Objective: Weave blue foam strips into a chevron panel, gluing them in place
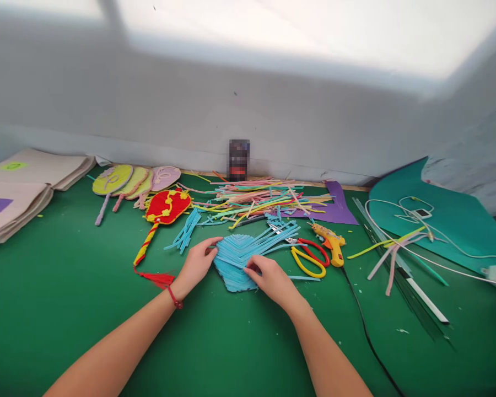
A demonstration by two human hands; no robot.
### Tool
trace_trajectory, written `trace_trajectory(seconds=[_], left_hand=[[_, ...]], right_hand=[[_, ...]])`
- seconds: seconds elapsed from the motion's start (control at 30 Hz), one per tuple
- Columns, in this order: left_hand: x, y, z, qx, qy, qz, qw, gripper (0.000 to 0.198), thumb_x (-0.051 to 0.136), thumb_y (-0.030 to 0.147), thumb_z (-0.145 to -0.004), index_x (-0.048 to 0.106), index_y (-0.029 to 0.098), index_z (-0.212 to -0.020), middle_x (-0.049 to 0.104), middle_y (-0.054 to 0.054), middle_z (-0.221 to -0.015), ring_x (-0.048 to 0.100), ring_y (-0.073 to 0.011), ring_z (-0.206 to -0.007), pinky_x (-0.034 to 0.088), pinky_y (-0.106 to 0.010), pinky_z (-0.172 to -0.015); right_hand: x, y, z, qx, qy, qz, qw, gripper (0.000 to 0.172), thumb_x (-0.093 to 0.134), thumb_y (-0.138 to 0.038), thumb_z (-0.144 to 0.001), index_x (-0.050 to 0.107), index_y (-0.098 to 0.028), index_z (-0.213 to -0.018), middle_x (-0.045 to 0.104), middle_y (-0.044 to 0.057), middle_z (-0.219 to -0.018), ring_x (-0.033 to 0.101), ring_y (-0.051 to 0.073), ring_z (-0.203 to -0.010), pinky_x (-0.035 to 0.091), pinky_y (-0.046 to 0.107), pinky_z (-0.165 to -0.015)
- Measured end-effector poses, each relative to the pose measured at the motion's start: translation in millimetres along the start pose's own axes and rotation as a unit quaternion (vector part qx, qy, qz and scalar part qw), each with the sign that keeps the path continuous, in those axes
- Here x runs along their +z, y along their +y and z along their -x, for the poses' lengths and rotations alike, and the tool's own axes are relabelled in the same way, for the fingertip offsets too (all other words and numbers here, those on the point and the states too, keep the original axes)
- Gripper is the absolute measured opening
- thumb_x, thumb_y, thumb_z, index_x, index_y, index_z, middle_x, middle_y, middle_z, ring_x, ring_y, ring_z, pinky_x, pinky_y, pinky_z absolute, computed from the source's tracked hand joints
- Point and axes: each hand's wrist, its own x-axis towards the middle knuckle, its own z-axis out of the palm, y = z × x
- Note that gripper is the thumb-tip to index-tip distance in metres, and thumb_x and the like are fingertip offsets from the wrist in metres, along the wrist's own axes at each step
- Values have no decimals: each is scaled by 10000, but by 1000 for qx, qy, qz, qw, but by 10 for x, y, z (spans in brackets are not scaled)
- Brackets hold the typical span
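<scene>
A flat piece woven from light-blue foam strips (pixel 236 259) lies on the green table (pixel 66 298), its loose strip ends fanning to the upper right. My left hand (pixel 197 266), with a red cord at the wrist, grips its left edge with curled fingers. My right hand (pixel 268 277) pinches the piece at its lower right side. Just right of my right hand lie scissors (pixel 310 258) with red and yellow handles.
A yellow glue gun (pixel 331 241) with a black cord lies beyond the scissors. A heap of coloured foam strips (pixel 256 201) sits behind. A red fan with a tassel (pixel 165 208), pastel fans (pixel 128 181), cloth bags (pixel 20 190), a teal sheet (pixel 446 220) and white cable surround them.
</scene>
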Motion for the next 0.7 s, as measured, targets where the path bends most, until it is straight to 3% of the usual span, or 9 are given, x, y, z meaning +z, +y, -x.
trace_trajectory(seconds=[0.23,0.47,0.57,0.7], left_hand=[[-56,68,48,111,61,-175,976,304,404,223,-873,638,203,-1066,629,-67,-1123,580,-213,-1056,448,-393,-949],[-139,162,81,143,47,-276,949,309,367,183,-897,626,172,-1067,659,-97,-1082,612,-234,-1010,486,-397,-899],[39,138,260,214,30,-359,908,403,340,105,-873,575,146,-1198,612,-129,-1226,563,-250,-1136,417,-428,-1003],[440,40,679,264,-9,-493,829,507,332,46,-818,506,68,-1293,500,-168,-1365,472,-277,-1260,395,-424,-1035]], right_hand=[[12,-40,-1,9,18,36,999,94,529,-222,-855,558,-218,-766,632,-9,-781,574,128,-684,392,221,-596],[97,-103,8,3,15,44,999,94,515,-210,-851,547,-221,-763,632,-13,-782,568,124,-676,368,217,-587],[140,-103,5,-1,18,57,998,95,510,-203,-848,551,-220,-763,631,-10,-774,573,126,-674,357,220,-579],[173,-91,-9,7,14,66,998,101,501,-202,-853,551,-211,-765,630,-5,-772,577,129,-677,346,221,-582]])
